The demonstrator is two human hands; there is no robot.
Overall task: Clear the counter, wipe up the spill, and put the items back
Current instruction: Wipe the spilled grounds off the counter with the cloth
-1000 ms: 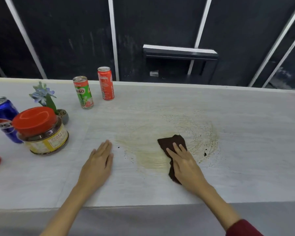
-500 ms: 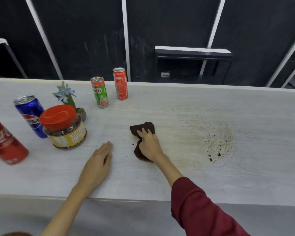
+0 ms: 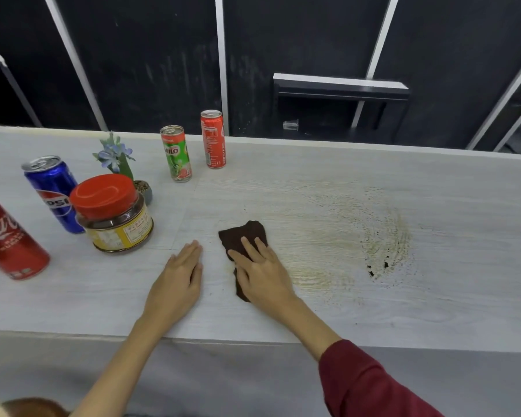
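A dark brown cloth [image 3: 242, 236] lies on the pale counter [image 3: 433, 296], and my right hand [image 3: 260, 273] presses flat on it with straight fingers. To the right of the cloth spreads a smeared yellowish spill [image 3: 349, 236] with dark specks at its right rim. My left hand [image 3: 178, 281] rests flat on the counter just left of the cloth, holding nothing. At the left stand a red-lidded jar [image 3: 112, 212], a Pepsi can [image 3: 53, 194], a red cola can [image 3: 9, 239], a small potted flower [image 3: 118, 164], a Milo can [image 3: 176, 153] and a slim red can [image 3: 213, 139].
The counter's front edge runs just below my wrists. Behind the counter is a dark wall with white bars and a dark shelf [image 3: 340, 88]. The right part of the counter beyond the spill holds no objects.
My right hand swept the cloth from the middle of the spill leftward to beside my left hand, then back slightly right. My left hand stayed put.
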